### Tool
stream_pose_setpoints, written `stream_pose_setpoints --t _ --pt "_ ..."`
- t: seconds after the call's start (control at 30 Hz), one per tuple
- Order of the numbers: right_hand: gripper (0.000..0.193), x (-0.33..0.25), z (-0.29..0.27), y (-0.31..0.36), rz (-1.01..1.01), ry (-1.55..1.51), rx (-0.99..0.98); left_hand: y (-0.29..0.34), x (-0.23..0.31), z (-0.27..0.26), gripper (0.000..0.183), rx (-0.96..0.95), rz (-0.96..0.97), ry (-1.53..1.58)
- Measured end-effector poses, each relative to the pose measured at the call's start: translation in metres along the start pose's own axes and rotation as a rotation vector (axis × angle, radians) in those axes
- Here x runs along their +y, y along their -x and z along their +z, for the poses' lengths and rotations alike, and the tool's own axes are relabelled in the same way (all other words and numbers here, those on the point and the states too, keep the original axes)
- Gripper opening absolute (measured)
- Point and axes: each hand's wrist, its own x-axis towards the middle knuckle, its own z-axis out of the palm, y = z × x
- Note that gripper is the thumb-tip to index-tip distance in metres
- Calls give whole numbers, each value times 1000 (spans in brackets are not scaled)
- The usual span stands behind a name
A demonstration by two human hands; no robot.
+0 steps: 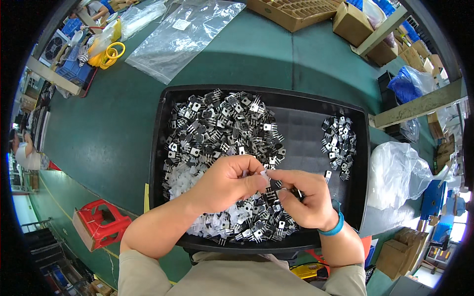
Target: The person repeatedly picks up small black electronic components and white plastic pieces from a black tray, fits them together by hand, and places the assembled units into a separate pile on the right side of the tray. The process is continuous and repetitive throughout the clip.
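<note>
- Leftmost, a red plastic stool is being seen on the floor, below the green table, well apart from the hands.
- At top L, a yellow tape roll and a clear plastic bag are being left flat on the table, beyond the tray.
- Centre: a black tray is being rested on the table; its L half is being filled by a big heap of black-and-silver finned parts, w/ small white plastic pieces lying along the heap's lower L edge.
- L hand is being held over the heap's near side, fingers curled narrow, thumb & forefinger pinched on a small white piece.
- R hand is being held just beside it, fingertips touching the same white piece; a dark finned part is being gripped in its closed fingers. Exact fit betw. piece and part can't be told.
- A blue wristband is being worn on the R wrist.
- Further R in the tray, a smaller separate pile of finned parts is being kept well apart from the big heap, w/ bare tray floor between.
- Far R, off the tray, a white crumpled bag is being seen near the table edge.
</note>
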Motion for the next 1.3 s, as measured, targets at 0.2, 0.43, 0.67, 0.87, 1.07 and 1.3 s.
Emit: stream_pose_setpoints --t 0.2,0.43,0.67,0.87,1.07,1.3 --pt "42 4 3 1 2 -12 -22 0 2 1 13 31 -2 43" --pt "23 7 8 5 -105 41 183 2 6 -2 13 6 -55 78" --pt "16 8 12 7 -144 111 293 2 3 0 11 -36 -63 55" --pt "15 10 16 7 -152 122 257 2 3 2 11 -23 -73 7" --pt "14 9 15 8 -106 93 310 4 6 3 12 -5 -92 0" --pt "14 8 18 9 -91 97 313 3 6 3 12 -15 -85 -56"
